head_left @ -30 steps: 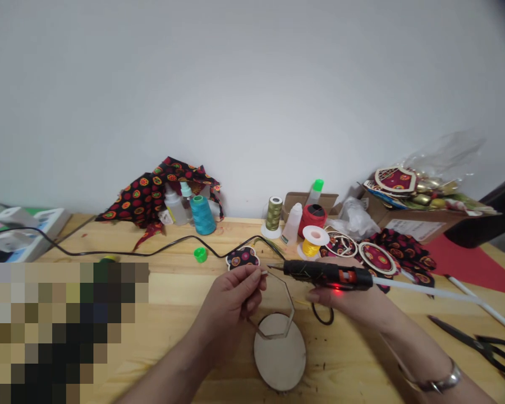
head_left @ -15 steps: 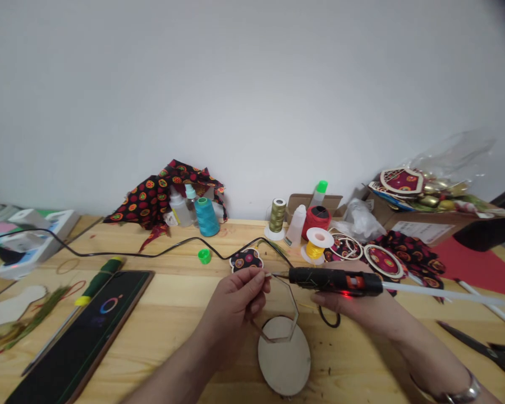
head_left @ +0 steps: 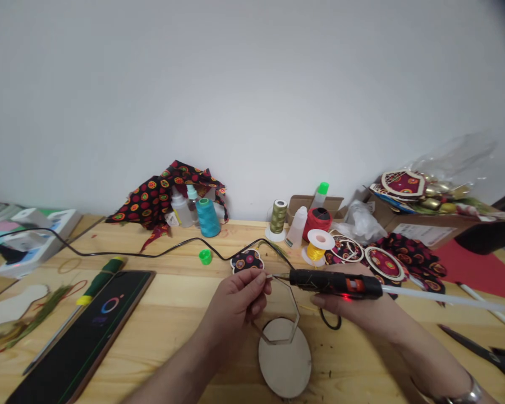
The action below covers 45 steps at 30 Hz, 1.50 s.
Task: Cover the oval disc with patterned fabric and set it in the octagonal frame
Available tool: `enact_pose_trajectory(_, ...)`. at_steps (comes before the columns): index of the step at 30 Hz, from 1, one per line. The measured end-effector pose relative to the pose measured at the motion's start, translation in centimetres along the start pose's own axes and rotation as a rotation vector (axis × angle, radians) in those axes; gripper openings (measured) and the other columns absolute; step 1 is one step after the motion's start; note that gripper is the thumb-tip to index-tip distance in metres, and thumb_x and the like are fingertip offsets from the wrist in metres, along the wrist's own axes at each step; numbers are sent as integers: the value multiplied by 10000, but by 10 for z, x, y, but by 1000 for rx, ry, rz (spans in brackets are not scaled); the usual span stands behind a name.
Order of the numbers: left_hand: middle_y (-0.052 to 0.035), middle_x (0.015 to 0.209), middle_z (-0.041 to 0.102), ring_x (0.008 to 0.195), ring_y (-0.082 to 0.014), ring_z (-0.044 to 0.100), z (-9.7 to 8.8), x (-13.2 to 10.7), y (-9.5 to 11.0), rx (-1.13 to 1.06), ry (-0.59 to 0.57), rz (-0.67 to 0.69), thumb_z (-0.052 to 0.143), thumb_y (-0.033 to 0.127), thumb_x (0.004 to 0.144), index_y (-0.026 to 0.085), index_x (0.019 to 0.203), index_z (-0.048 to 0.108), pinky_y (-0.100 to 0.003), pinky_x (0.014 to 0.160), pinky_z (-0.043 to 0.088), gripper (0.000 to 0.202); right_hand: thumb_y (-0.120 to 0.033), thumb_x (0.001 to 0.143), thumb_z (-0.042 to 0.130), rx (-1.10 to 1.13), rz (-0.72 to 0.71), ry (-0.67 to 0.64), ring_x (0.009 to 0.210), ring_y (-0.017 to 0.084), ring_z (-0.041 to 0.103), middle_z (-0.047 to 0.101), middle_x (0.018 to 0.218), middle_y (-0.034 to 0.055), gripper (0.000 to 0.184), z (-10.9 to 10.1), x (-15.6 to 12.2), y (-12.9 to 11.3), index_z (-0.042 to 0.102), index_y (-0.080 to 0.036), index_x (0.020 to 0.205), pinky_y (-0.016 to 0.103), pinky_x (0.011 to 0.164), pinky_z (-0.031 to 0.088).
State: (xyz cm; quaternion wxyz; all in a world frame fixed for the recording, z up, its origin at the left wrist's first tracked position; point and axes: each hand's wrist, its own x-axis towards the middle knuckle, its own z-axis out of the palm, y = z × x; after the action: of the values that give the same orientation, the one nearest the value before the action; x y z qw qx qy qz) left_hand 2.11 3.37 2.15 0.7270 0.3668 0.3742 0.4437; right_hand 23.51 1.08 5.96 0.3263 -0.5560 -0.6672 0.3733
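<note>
Between thumb and fingers, my left hand pinches a thin, many-sided frame by its upper left edge. My right hand is wrapped around a black hot glue gun with a glowing red light. The gun's nozzle points left and meets the frame's edge right at my left fingertips. A long clear glue stick sticks out of its back. Below the frame lies a round pale wooden disc, partly overlapped by it. A small fabric-covered piece rests just beyond my left hand.
A black cord runs from the power strip across the table. To the left lie a phone-like black device and a screwdriver. Thread spools and bottles stand along the wall. Scissors lie at right, near a filled box.
Both hands hold nearly the same pose, with the nozzle still at the frame's edge. The whole view has shifted very slightly.
</note>
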Motion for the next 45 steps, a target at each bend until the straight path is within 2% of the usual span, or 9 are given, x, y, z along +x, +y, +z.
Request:
enact_pose_trajectory(10, 25, 676, 585, 409, 10, 375, -1, 1, -1, -17, -15, 5, 796, 398, 700, 118, 719, 648, -170, 415, 164, 317, -334, 688, 680, -1, -10, -12, 495, 103, 393, 460, 525, -33, 282, 0, 0, -2, 492, -189, 537, 233, 453, 308)
enact_pose_trajectory(23, 28, 657, 590, 397, 6, 377, -1, 2, -1, -26, -13, -4, 820, 408, 663, 119, 714, 651, -173, 404, 162, 338, -354, 685, 668, -15, 8, -31, 494, 102, 375, 455, 510, -31, 291, 1, 0, 2, 483, -192, 530, 236, 448, 294)
enact_pose_trajectory(31, 26, 660, 587, 403, 8, 371, -2, 1, -2, -27, -23, 4, 810, 404, 679, 119, 717, 656, -177, 408, 149, 326, -376, 679, 664, -26, 63, -48, 475, 108, 408, 481, 499, -24, 285, 1, 1, 0, 505, -191, 531, 234, 435, 310)
enact_pose_trajectory(36, 29, 665, 586, 414, 7, 376, -3, 1, -3, -26, -20, 11, 796, 394, 701, 124, 725, 662, -174, 414, 160, 303, -372, 689, 656, -75, 24, -43, 484, 113, 421, 497, 499, -18, 280, 0, 0, -1, 521, -186, 529, 239, 451, 325)
enact_pose_trajectory(45, 33, 639, 572, 408, 4, 370, -1, 0, 0, -17, -13, 10, 810, 398, 680, 120, 713, 666, -174, 414, 173, 315, -376, 685, 659, -114, 39, -46, 487, 123, 452, 524, 510, -11, 272, 1, -1, 0, 534, -188, 535, 242, 453, 347)
